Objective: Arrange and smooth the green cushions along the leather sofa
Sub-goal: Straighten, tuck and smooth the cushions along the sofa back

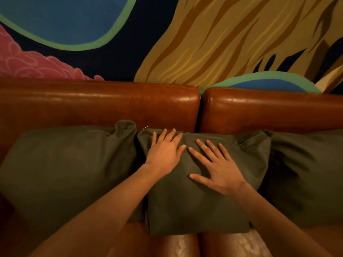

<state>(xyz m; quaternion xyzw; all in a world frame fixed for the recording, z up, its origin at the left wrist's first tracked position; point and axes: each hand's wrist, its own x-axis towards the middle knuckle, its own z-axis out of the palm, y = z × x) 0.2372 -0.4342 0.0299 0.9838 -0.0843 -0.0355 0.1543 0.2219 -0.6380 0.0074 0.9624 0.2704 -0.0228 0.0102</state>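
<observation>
Three dark green cushions lean in a row against the back of a brown leather sofa point(104, 102). The middle cushion point(194, 204) stands in front of the gap between the two back sections. My left hand point(164, 153) lies flat on its upper left part, fingers spread and reaching its top edge beside a small metal zip pull point(145, 127). My right hand point(218, 166) rests flat on its upper middle, fingers apart. The left cushion point(65, 167) touches the middle one, its top corner bunched up. The right cushion point(306, 179) runs off the frame.
A painted wall point(213, 39) with blue, pink and ochre shapes rises right behind the sofa back. The seat's front edge point(178, 243) shows below the middle cushion, with a pale glare on the leather.
</observation>
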